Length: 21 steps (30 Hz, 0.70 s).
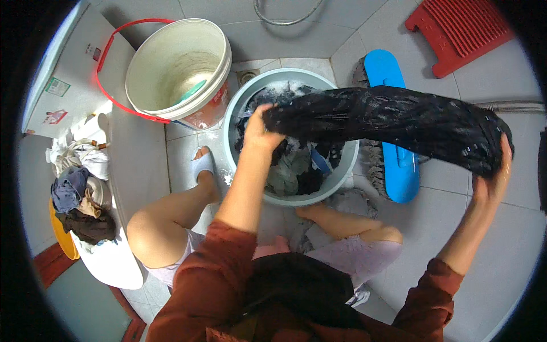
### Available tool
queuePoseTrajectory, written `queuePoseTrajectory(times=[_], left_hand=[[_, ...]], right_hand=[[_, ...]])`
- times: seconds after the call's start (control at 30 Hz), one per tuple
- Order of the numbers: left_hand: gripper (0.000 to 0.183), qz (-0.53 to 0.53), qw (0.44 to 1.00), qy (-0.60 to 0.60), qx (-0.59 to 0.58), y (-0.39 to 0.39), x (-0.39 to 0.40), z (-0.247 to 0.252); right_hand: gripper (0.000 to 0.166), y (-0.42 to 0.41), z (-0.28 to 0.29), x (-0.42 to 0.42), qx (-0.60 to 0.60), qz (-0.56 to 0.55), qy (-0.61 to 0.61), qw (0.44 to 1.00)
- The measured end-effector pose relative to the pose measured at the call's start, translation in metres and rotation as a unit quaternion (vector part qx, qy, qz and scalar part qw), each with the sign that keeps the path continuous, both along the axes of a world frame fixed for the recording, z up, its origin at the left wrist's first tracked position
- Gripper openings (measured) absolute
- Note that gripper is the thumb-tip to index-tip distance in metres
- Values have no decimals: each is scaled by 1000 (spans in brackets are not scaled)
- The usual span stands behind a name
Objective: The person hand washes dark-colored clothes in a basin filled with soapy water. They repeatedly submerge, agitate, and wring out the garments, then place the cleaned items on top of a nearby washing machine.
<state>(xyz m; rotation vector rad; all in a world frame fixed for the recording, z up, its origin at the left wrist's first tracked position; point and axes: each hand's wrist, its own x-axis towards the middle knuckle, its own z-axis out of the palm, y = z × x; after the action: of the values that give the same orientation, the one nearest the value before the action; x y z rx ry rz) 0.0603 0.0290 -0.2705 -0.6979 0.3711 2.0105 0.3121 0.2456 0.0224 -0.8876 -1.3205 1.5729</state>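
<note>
A wet black garment [384,119] is stretched sideways between my two hands, with specks of foam on it. My left hand [263,130] grips its bunched end above a round, pale grey-green basin [230,141]. Out to the right, my right hand [495,175] holds the other, rounded end. The basin stands on the floor between my legs. In it, dark clothes and a grey-green cloth [288,171] lie in sudsy water; a blue-and-white piece [319,160] shows among them. The garment hides part of the basin's right rim.
A white bucket [179,72] with a raised red handle stands behind the basin's left side. A blue mop head [401,179] leans at the right wall, partly covered by the garment. A red plastic washboard-like stool [461,34] is at upper right. Piled clothes [85,201] rest at left.
</note>
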Motion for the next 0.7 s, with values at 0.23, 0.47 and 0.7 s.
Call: queuePoseTrajectory(times=[0.23,0.47,0.7], left_hand=[[29,-197,910,233,-282,-104,101,6],[40,-238,902,256,-255,-97,123,31],[49,-327,619,691,-180,-80,99,73]], right_hand=[[81,-1,-152,-86,73,39,-349,933],[83,-169,-246,-66,131,579,-262,761],[65,-179,-212,-71,287,291,-228,884]])
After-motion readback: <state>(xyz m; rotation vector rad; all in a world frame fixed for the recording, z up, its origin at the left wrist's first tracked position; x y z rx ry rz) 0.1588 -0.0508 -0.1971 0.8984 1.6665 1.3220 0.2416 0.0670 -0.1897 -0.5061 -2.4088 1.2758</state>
